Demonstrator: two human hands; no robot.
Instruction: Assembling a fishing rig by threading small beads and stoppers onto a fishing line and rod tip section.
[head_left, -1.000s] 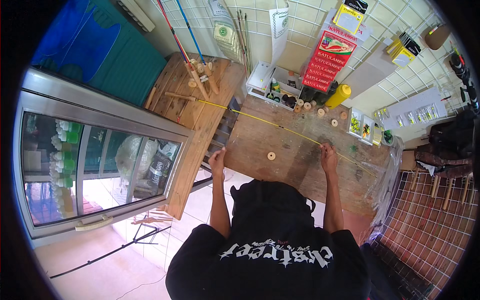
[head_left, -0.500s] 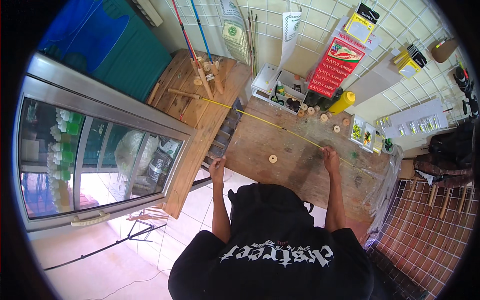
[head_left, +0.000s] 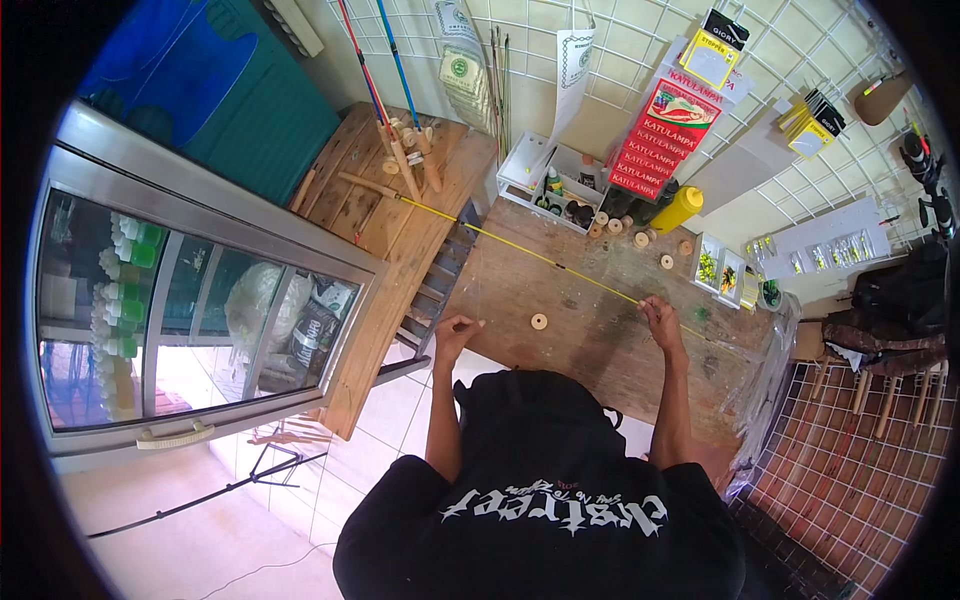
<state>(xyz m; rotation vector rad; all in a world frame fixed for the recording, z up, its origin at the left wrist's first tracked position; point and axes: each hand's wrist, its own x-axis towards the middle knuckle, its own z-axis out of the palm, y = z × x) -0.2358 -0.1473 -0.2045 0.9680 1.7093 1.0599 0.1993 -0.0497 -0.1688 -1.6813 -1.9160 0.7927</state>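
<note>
A slim yellow fishing rod slants across the wooden workbench, its wooden handle lying over the side table at the left. My right hand is closed on the rod toward its thin end, with thumb and fingertips pinched round the shaft. Over the bench's near left edge is my left hand, apart from the rod. Its thumb and fingers come together in a pinch; anything between them is too small to make out. A small wooden disc with a centre hole lies between my hands.
Behind the rod stand a white divided tray, a yellow squeeze bottle and several wooden spools. White boxes of small tackle sit at the right. A glass-fronted cabinet flanks the left; upright rods stand on the side table.
My left hand has moved right and a little inward over the bench edge, its fingers now reaching rightward. My right hand stays on the rod. The view has shifted slightly.
</note>
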